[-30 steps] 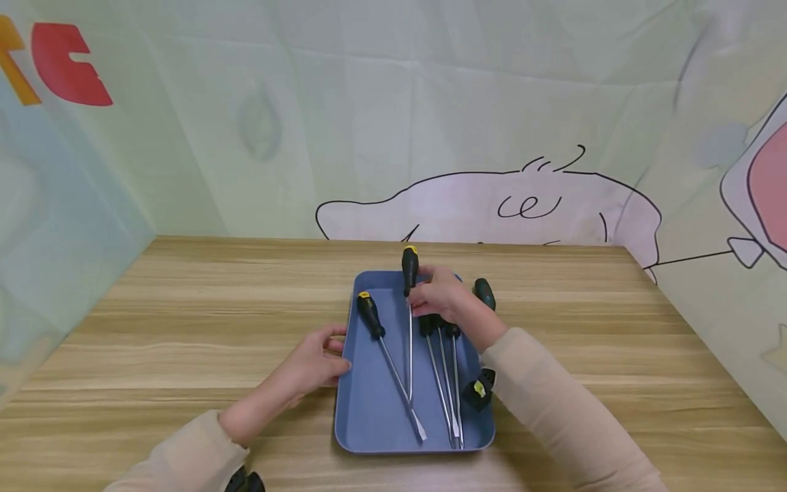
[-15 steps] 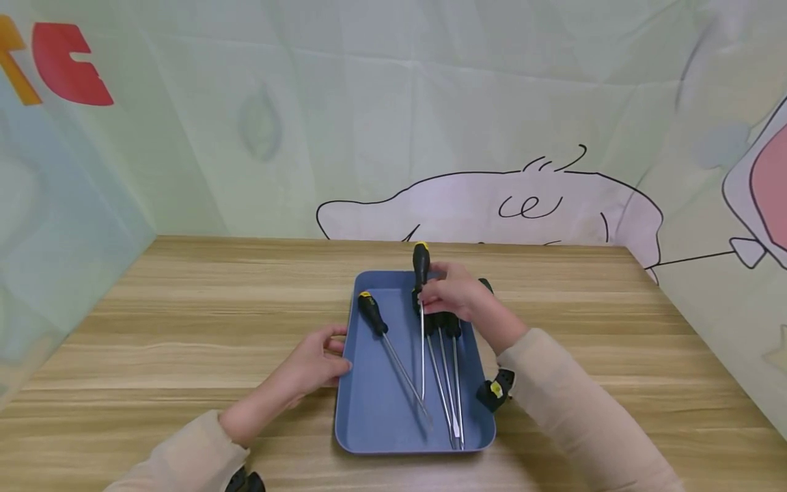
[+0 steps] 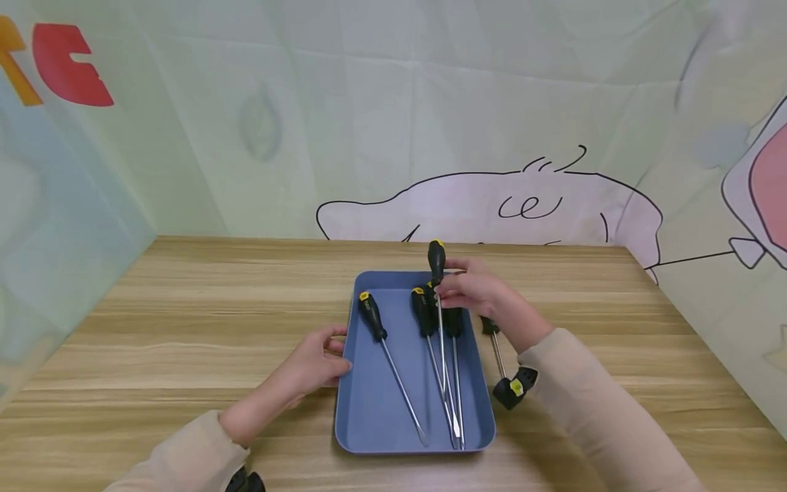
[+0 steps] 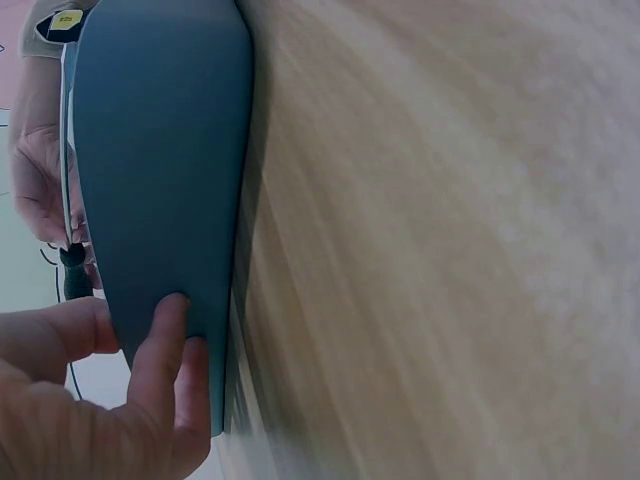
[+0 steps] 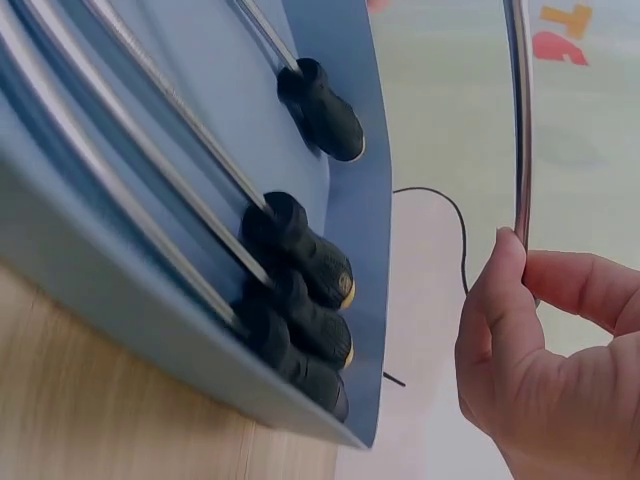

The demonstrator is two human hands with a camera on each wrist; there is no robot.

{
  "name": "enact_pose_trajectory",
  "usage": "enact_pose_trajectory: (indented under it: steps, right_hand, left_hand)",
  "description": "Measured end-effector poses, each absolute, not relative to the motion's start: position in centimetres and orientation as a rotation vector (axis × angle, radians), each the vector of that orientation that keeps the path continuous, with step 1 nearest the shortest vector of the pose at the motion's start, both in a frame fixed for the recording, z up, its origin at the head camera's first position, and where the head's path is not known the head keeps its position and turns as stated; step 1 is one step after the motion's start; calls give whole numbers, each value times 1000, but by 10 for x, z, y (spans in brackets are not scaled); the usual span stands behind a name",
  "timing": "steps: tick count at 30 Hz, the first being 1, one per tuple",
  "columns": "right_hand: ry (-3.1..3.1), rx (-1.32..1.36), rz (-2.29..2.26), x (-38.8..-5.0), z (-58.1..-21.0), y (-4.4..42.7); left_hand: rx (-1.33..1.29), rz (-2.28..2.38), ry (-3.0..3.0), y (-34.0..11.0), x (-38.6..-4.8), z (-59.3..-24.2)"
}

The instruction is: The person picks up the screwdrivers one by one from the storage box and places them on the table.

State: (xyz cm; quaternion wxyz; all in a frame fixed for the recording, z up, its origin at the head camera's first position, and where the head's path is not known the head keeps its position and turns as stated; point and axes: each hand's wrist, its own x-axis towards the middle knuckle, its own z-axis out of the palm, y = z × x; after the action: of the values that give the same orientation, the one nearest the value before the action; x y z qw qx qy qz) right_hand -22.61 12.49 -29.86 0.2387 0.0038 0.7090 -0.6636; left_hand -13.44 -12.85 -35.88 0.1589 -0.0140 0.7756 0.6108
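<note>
My right hand (image 3: 475, 288) pinches a flat-looking steel shaft between thumb and fingertips. It belongs to a screwdriver (image 3: 436, 258) whose black, yellow-capped handle points up and away, above the others. In the right wrist view its shaft (image 5: 522, 120) stands apart from the tray floor. Several screwdrivers are in the blue tray (image 3: 363, 424): one (image 3: 371, 314) lies slanted on the left, and a group (image 3: 421, 307) lies on the right, partly behind the right hand. My left hand (image 3: 316, 361) touches the tray's left side, fingers on the outer wall and thumb at the rim.
Beyond the tray's right wall, another screwdriver (image 3: 499, 355) lies on the wooden table (image 3: 184, 342), its handle partly hidden by the right arm. A printed cloth backdrop (image 3: 246, 137) stands behind and beside the table. Black cameras (image 3: 515, 388) sit on the wrists.
My right hand has carried the held screwdriver rightward, from the middle of the tray to over the right-hand group. The left screwdriver's tip has shifted slightly. My left hand has stayed still.
</note>
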Motion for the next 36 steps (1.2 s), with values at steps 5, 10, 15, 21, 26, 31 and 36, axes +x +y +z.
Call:
enact_pose_trajectory:
  steps: [5,10,15,21,26,31,36]
  right_hand:
    - [1936,6,-1821,-225,-298,136]
    - [1916,-21,-1836,-225,-298,149]
    - [1919,-43,-1839,-226,-300,161]
    - [1931,-53,-1842,-225,-303,174]
    - [1904,-60,-1864,-225,-303,184]
    - [1890,-47,-1872,-224,-303,192]
    - [1887,-32,-1877,-224,-304,198]
  left_hand:
    - [-40,1750,2217,-129,-135,-359]
    - [-54,1750,2222,-128,-136,-360]
    - [-26,1731,2240,-129,-135,-360]
    - [-53,1723,2254,-128,-135,-360]
    - [-59,1719,2262,-127,-135,-359]
    - [-56,1715,2265,-127,-134,-358]
    - [-55,1720,2264,-127,-134,-359]
